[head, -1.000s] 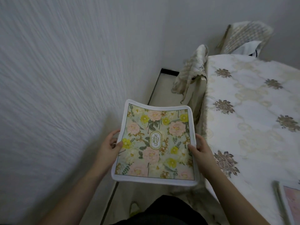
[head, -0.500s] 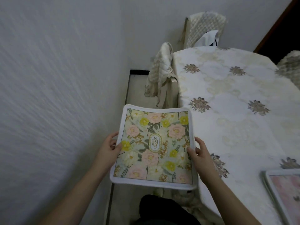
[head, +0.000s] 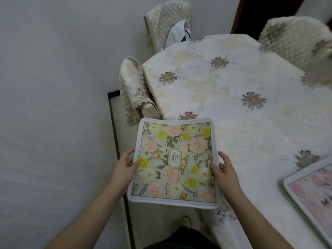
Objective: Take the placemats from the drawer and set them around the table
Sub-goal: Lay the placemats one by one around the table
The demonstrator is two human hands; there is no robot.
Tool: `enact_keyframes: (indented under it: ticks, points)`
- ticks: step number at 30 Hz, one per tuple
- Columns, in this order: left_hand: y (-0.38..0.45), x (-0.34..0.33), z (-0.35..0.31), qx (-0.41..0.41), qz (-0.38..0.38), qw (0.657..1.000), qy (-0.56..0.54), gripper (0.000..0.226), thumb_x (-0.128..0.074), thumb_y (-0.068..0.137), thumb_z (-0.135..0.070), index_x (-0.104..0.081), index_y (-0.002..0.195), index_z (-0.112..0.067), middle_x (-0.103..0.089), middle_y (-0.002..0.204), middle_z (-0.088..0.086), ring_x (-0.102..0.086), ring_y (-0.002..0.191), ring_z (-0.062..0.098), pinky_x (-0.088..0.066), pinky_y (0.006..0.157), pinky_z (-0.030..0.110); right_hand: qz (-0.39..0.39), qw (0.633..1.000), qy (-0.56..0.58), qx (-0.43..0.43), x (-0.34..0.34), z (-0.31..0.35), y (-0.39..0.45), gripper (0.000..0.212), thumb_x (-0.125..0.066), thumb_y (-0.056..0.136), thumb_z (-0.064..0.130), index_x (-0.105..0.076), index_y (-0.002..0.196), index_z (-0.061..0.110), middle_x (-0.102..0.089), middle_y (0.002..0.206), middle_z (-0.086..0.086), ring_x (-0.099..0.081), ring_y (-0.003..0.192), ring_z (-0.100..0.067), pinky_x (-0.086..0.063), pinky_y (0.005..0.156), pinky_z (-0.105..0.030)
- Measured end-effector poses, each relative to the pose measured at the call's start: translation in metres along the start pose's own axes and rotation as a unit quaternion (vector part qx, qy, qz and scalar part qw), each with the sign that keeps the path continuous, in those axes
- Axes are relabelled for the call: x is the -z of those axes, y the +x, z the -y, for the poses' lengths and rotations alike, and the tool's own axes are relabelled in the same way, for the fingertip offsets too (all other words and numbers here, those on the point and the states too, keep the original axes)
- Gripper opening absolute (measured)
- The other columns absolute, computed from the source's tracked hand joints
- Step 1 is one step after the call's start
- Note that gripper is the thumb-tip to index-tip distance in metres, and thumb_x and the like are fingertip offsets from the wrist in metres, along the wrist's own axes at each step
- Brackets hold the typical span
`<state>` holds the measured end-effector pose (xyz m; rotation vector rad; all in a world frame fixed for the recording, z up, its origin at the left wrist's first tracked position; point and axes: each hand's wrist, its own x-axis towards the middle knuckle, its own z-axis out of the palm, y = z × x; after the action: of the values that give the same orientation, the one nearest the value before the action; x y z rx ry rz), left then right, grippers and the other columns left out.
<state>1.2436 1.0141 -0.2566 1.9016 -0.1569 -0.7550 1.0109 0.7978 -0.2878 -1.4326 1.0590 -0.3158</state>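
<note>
I hold a square floral placemat (head: 175,161) with a white border, flat and face up, in front of my body. My left hand (head: 124,167) grips its left edge and my right hand (head: 224,169) grips its right edge. Its right part hangs over the left edge of the table (head: 233,97), which is covered by a cream cloth with brown flower motifs. A second placemat (head: 312,193), pinkish with a white border, lies on the table at the lower right, partly cut off by the frame.
A white wall (head: 53,105) runs close along my left, leaving a narrow strip of floor. A covered chair (head: 133,92) is tucked at the table's left side, another chair (head: 168,20) at the far end, a third chair (head: 294,38) at the far right.
The view has swung right toward the table. The placemat in both hands has moved right, so its right part now overlaps the table edge. More of the pink placemat shows.
</note>
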Motion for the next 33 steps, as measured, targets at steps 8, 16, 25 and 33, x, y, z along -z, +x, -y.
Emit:
enact_keyframes:
  ticks: [8, 16, 25, 33]
  points:
    - [0.052, -0.058, -0.039, -0.007, 0.075, 0.995, 0.061, 0.039, -0.059, 0.098, -0.012, -0.052, 0.131, -0.032, -0.074, 0.102, 0.002, -0.075, 0.083, 0.021, -0.061, 0.068, 0.039, -0.103, 0.991, 0.072, -0.052, 0.026, -0.017, -0.003, 0.045, -0.055, 0.099, 0.026, -0.038, 0.139, 0.037, -0.069, 0.110, 0.000, -0.071, 0.079, -0.007, -0.052, 0.055, -0.017]
    - [0.112, -0.126, -0.070, -0.025, 0.212, 0.972, 0.097, 0.039, -0.056, 0.099, -0.008, -0.053, 0.132, -0.030, -0.076, 0.099, -0.001, -0.075, 0.082, 0.018, -0.059, 0.061, 0.031, -0.241, 0.957, 0.129, -0.095, 0.032, -0.034, -0.004, 0.044, -0.056, 0.099, 0.026, -0.038, 0.138, 0.038, -0.069, 0.109, -0.003, -0.072, 0.081, -0.012, -0.055, 0.062, -0.025]
    - [0.186, -0.178, -0.096, -0.066, 0.368, 0.915, 0.151, 0.040, -0.058, 0.098, -0.010, -0.053, 0.129, -0.034, -0.070, 0.116, -0.003, -0.071, 0.100, 0.023, -0.060, 0.083, 0.048, -0.425, 0.877, 0.157, -0.158, -0.006, -0.033, 0.012, 0.047, -0.057, 0.098, 0.033, -0.039, 0.140, 0.041, -0.064, 0.122, -0.008, -0.060, 0.116, -0.024, -0.052, 0.095, -0.046]
    - [0.204, -0.218, -0.096, -0.109, 0.456, 0.857, 0.213, 0.035, -0.057, 0.099, -0.013, -0.051, 0.126, -0.034, -0.067, 0.116, -0.003, -0.069, 0.097, 0.013, -0.060, 0.082, 0.041, -0.523, 0.806, 0.195, -0.195, -0.022, -0.037, -0.001, 0.040, -0.060, 0.096, 0.029, -0.048, 0.134, 0.032, -0.072, 0.102, -0.004, -0.071, 0.090, -0.017, -0.057, 0.084, -0.045]
